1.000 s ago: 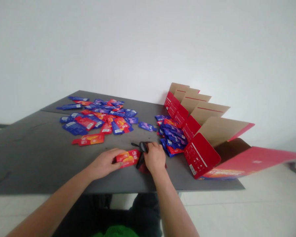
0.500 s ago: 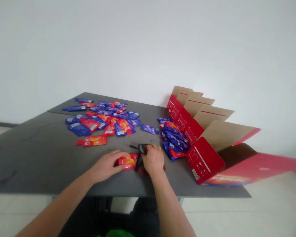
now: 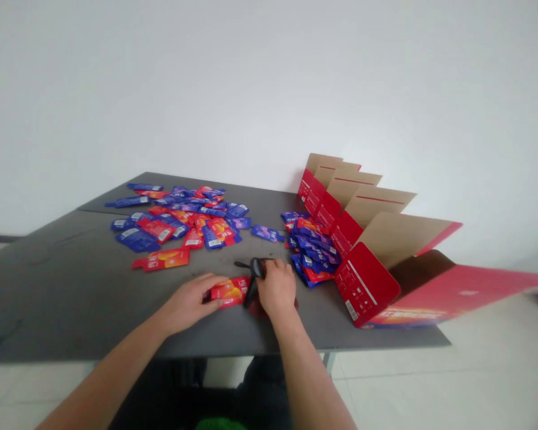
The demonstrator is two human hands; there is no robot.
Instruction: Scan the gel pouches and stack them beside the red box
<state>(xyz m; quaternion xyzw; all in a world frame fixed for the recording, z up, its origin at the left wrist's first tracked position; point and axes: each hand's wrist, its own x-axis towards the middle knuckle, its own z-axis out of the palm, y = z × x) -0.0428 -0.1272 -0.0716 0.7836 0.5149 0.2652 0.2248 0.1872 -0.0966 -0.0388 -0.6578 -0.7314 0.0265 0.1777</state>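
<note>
My left hand (image 3: 188, 303) grips the left end of a red sachet (image 3: 228, 292) with an orange fruit print, thumb on the near side and fingers on the far side. The sachet lies low over the table, and its right end meets a black handheld tool (image 3: 253, 280). My right hand (image 3: 277, 288) is wrapped round that tool. A thin black piece sticks out from it to the left; its exact kind I cannot make out. Something dark reddish (image 3: 256, 309) shows under the right hand, mostly covered.
Blue and red sachets (image 3: 179, 218) lie in a loose spread at the back left of the dark table (image 3: 72, 286). Another pile of sachets (image 3: 314, 251) rests at the right, against a row of open red cartons (image 3: 367, 283) with raised flaps. Behind stands a white wall.
The view has shifted slightly, so things sit a little further left. Both hands keep their hold on the sachet and the black tool, with no clear movement between them.
</note>
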